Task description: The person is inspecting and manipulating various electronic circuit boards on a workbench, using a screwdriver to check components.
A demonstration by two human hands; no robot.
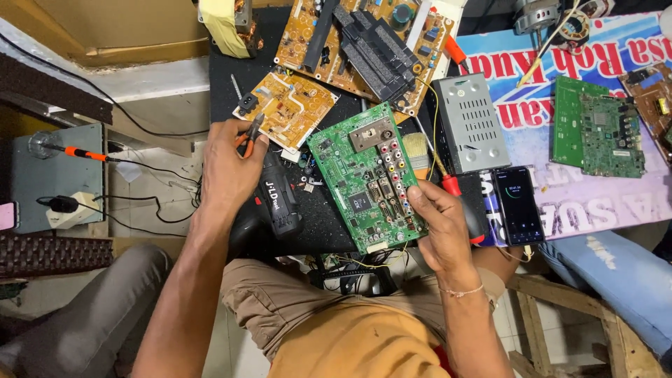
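My right hand (437,224) grips the lower right edge of a green circuit board (365,175) with coloured round sockets, holding it tilted over the black work surface. My left hand (227,168) is closed around orange-handled pliers (250,133), whose tip points up toward a small tan circuit board (288,105). Under my left hand lies a black cordless drill (276,203).
A large tan board with black heat sinks (364,42) lies at the top. A grey metal box (469,122), a brush (416,154), a red-handled screwdriver (451,185), a phone (516,204) and another green board (595,126) sit to the right. An orange-handled tool (77,152) rests left.
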